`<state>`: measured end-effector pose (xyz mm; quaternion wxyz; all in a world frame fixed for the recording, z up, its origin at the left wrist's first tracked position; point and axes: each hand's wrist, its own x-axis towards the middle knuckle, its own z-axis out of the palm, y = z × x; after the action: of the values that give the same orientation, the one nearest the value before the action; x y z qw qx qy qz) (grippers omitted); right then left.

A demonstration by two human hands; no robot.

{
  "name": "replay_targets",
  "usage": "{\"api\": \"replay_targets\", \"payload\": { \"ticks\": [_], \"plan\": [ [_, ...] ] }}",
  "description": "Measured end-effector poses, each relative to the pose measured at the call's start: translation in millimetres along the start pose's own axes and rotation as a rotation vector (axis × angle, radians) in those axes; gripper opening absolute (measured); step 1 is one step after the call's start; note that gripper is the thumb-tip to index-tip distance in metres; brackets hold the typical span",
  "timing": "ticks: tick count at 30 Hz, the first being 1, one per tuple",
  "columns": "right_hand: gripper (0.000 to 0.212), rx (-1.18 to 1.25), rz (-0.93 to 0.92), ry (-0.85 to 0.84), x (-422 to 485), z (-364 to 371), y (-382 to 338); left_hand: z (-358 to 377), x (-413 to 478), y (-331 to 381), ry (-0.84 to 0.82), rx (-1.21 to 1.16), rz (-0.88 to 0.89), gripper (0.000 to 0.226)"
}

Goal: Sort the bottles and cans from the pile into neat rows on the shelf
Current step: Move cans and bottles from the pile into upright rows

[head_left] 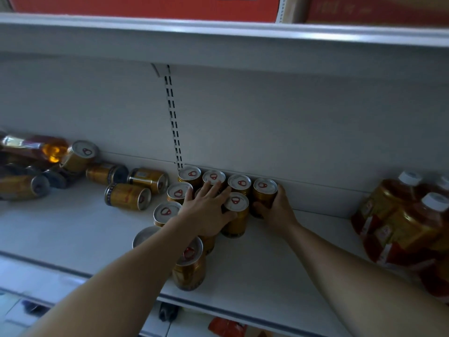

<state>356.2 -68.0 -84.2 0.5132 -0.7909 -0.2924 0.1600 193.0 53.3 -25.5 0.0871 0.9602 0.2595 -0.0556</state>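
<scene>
Several gold cans with silver tops stand upright in rows at the middle of the white shelf (279, 268). My left hand (209, 212) lies flat with straight fingers over the can tops in the middle of the group. My right hand (275, 207) grips the rightmost gold can (264, 193) against the back wall. Another upright can (236, 212) stands between both hands. At the left a pile of gold cans (128, 197) lies on its side, with an amber bottle (36, 147) lying behind them.
Large amber bottles with white caps (398, 220) stand at the shelf's right end. An upper shelf carries red cartons (150, 7). The slotted upright (173, 117) runs down the back wall. Bare shelf lies between the cans and the right bottles.
</scene>
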Motion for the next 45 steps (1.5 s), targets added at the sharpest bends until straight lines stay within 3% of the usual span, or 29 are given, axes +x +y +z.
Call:
{"api": "replay_targets", "payload": {
  "ticks": [9, 14, 18, 26, 30, 36, 45],
  "plan": [
    [0.067, -0.369, 0.135, -0.094, 21, -12, -1, -5, 0, 2, -0.010, -0.014, -0.014, 0.075],
    [0.079, -0.521, -0.018, -0.028, -7, -35, -55, -25, -16, 6, 0.046, -0.067, 0.011, 0.082],
    [0.078, -0.650, -0.132, -0.148, -14, -33, -91, -36, -48, 4, 0.073, -0.138, -0.072, 0.074],
    [0.080, -0.727, -0.217, -0.323, -33, 34, -155, -47, -121, -57, 0.112, -0.251, -0.188, 0.066],
    [0.076, -0.764, -0.261, -0.356, -44, 88, -189, -46, -158, -113, 0.193, -0.409, -0.267, 0.067],
    [0.077, -0.786, -0.264, -0.393, -65, 182, -227, -44, -198, -209, 0.187, -0.483, -0.381, 0.061],
    [0.064, -0.989, -0.207, -0.415, -56, 236, -225, -40, -168, -271, 0.082, -0.510, -0.279, 0.075]
  ]
}}
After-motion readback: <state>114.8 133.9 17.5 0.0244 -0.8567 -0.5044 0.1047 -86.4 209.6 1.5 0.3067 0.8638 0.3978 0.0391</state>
